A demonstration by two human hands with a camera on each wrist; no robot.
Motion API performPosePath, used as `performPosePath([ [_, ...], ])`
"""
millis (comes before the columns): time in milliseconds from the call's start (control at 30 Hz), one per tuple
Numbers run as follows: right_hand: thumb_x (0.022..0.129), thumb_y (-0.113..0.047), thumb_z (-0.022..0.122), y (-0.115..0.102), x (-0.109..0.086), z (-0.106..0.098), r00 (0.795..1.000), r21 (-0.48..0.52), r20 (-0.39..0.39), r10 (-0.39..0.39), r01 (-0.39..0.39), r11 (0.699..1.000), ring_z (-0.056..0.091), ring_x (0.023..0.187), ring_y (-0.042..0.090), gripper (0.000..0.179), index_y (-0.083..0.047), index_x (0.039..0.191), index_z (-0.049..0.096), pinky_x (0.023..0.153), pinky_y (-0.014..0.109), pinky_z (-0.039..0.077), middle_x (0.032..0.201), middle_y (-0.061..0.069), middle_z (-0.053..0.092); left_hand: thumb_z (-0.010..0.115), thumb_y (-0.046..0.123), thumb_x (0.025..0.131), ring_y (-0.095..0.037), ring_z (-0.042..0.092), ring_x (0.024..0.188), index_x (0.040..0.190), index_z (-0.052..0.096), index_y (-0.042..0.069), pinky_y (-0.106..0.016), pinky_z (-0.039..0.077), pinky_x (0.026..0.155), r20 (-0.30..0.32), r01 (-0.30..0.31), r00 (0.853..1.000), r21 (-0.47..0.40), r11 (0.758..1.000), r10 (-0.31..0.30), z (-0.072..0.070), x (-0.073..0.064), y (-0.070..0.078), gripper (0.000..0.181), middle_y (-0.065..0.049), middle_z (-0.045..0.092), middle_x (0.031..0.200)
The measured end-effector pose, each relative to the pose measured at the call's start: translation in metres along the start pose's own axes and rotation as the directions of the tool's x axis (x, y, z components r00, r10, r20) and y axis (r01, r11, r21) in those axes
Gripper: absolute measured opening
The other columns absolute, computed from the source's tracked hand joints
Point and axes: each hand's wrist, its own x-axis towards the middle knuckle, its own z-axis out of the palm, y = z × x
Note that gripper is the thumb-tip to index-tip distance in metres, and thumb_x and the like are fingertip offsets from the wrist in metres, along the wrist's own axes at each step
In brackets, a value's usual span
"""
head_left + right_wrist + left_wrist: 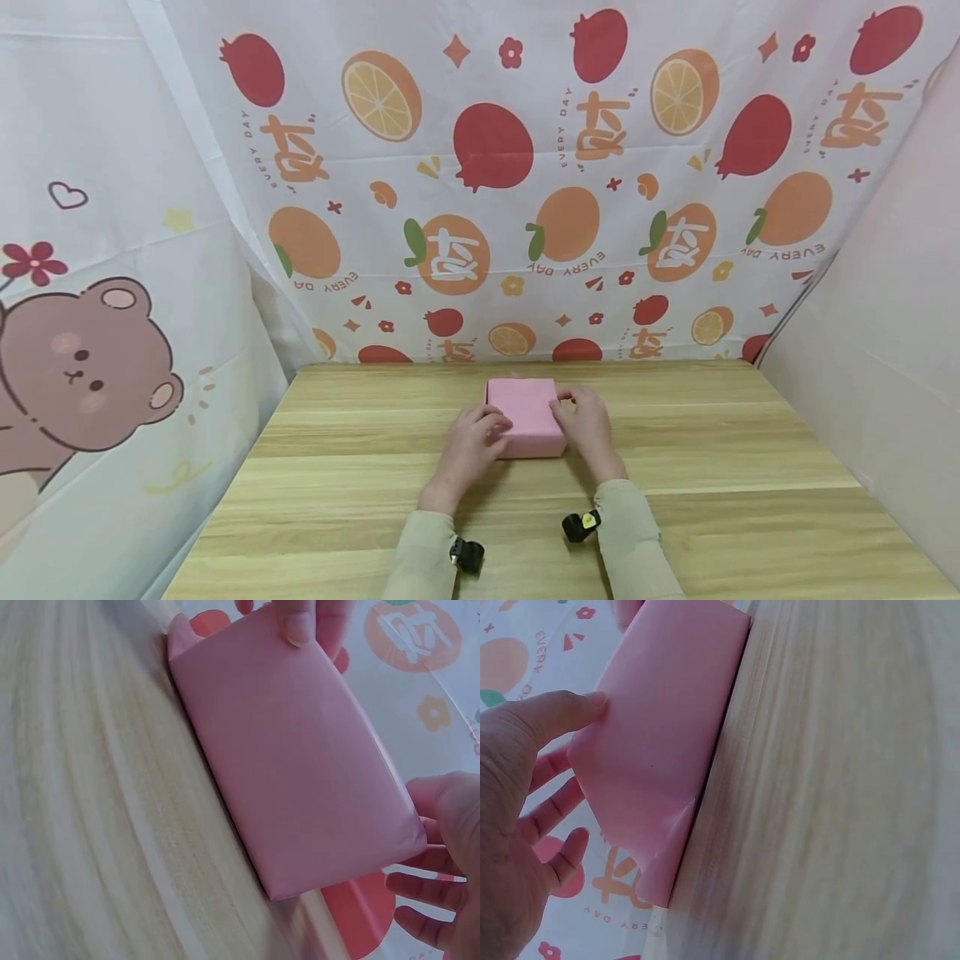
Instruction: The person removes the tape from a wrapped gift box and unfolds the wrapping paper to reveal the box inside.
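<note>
A box wrapped in pink paper [522,406] lies on the wooden table, between the two hands. My left hand [467,442] grips its left end, thumb on the near face and fingers behind the edge. At that end, a loose, creased paper flap [664,859] sticks out past the box in the left wrist view. My right hand [588,423] holds the opposite end, where the paper looks folded in closely. In the right wrist view its thumb is at the upper edge and its other fingers are spread beside the end. The box's underside is hidden.
The wooden table [337,492] reaches back to a fruit-printed curtain [420,167]. A bear-printed cloth [202,333] hangs at the left, and a pale wall [877,333] stands at the right. Small black cameras [468,555] are worn at both wrists.
</note>
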Motion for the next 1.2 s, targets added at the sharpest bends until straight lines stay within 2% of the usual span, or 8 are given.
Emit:
performPosePath([
  [100,0.076,-0.027,0.067,-0.003,0.000,0.002,0.999,-0.103,-0.028,-0.022,0.019,0.995,0.059,0.090,0.023,0.016,-0.013,0.082,0.068,0.078,0.039,0.047,0.094,0.005,0.066,0.074,0.020,0.070,-0.014,0.051,0.090,0.086,0.066,0.021,-0.033,0.040,0.073,0.037,0.030,0.999,0.000,1.000,-0.030,-0.002,0.000,0.000,0.018,0.008,0.060,0.093],
  [267,0.075,-0.023,0.067,-0.006,-0.001,0.003,0.991,-0.186,-0.100,-0.090,0.070,0.980,0.061,0.087,0.027,0.012,-0.011,0.076,0.068,0.073,0.041,0.048,0.092,0.007,0.067,0.072,0.022,0.073,-0.013,0.052,0.092,0.088,0.066,0.022,-0.034,0.041,0.077,0.069,0.045,0.997,-0.001,0.999,-0.044,-0.003,0.001,0.000,0.016,0.009,0.060,0.095],
  [467,0.073,-0.015,0.068,-0.009,-0.001,0.006,0.957,-0.282,-0.162,-0.240,0.188,0.941,0.060,0.073,0.025,0.008,-0.010,0.069,0.066,0.063,0.040,0.049,0.077,0.006,0.065,0.073,0.020,0.073,-0.013,0.052,0.092,0.088,0.067,0.021,-0.034,0.042,0.078,0.079,0.054,0.995,-0.017,0.998,-0.052,-0.003,0.001,-0.001,0.016,0.009,0.060,0.095],
  [567,0.073,-0.013,0.069,-0.009,-0.002,0.007,0.945,-0.303,-0.178,-0.274,0.212,0.929,0.059,0.071,0.025,0.008,-0.009,0.068,0.064,0.061,0.041,0.048,0.075,0.005,0.064,0.073,0.021,0.073,-0.013,0.052,0.092,0.088,0.067,0.021,-0.034,0.042,0.079,0.078,0.055,0.996,-0.015,0.998,-0.053,-0.002,0.001,-0.001,0.017,0.008,0.060,0.095],
  [700,0.074,-0.012,0.068,-0.008,-0.002,0.008,0.941,-0.297,-0.200,-0.273,0.207,0.932,0.060,0.072,0.025,0.008,-0.008,0.069,0.063,0.061,0.040,0.049,0.075,0.007,0.064,0.073,0.022,0.073,-0.013,0.052,0.092,0.088,0.067,0.021,-0.033,0.042,0.079,0.074,0.052,0.996,-0.008,0.999,-0.051,-0.003,0.001,-0.001,0.016,0.008,0.060,0.095],
  [933,0.073,-0.009,0.066,-0.003,-0.003,0.008,0.934,-0.258,-0.257,-0.247,0.180,0.949,0.056,0.064,0.024,0.010,-0.005,0.067,0.060,0.055,0.037,0.046,0.070,0.007,0.059,0.072,0.021,0.073,-0.013,0.051,0.093,0.088,0.067,0.021,-0.034,0.042,0.079,0.084,0.060,0.995,-0.018,0.998,-0.058,-0.003,0.000,0.000,0.016,0.008,0.060,0.095],
  [1200,0.071,-0.009,0.067,0.008,-0.001,0.007,0.956,-0.217,-0.259,-0.139,0.083,0.973,0.056,0.064,0.025,0.010,-0.007,0.066,0.058,0.056,0.039,0.047,0.072,0.007,0.059,0.073,0.022,0.073,-0.013,0.051,0.093,0.088,0.067,0.021,-0.033,0.042,0.079,0.077,0.060,0.995,-0.020,0.998,-0.059,-0.002,0.001,-0.001,0.016,0.008,0.060,0.095],
])
